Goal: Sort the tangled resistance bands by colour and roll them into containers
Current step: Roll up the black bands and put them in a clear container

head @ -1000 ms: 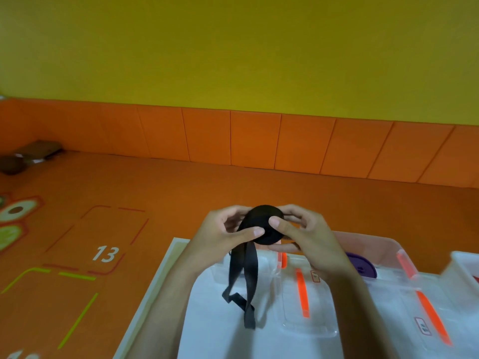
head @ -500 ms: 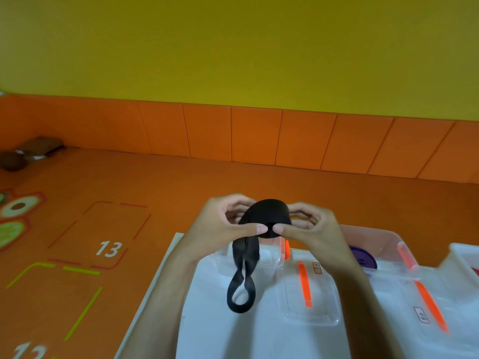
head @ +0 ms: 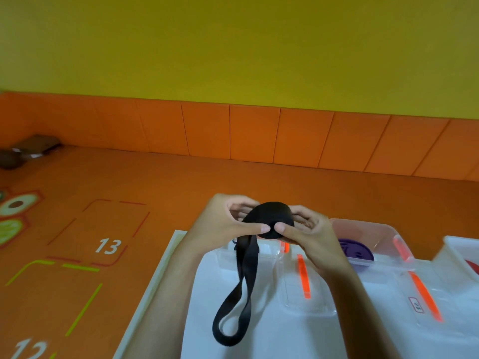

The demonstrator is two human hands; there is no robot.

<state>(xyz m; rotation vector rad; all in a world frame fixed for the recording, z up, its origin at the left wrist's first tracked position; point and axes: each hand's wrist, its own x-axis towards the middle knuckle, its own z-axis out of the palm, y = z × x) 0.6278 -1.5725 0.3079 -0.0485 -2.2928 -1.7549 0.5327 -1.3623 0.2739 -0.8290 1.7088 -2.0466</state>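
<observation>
A black resistance band point(head: 272, 216) is partly wound into a thick roll held above the white table point(head: 285, 340). My left hand point(head: 228, 224) grips the roll from the left, thumb pressing its front. My right hand point(head: 305, 233) grips it from the right, thumb meeting the left thumb. The unrolled tail hangs down as a loop point(head: 233, 314) over the table. A purple rolled band point(head: 356, 251) lies in a clear container point(head: 378, 229) behind my right hand. A red band point(head: 473, 268) shows at the far right edge.
A clear lid with an orange clip point(head: 303, 275) lies on the table under my hands. Another clear lid with an orange clip point(head: 425, 296) sits to the right. A white container point(head: 456, 244) stands at the far right. Orange floor point(head: 108, 244) with painted numbers lies left of the table.
The roll has turned between my thumbs and the hanging tail has untwisted into an open loop. My view has shifted slightly; the hands stay at the same height above the table.
</observation>
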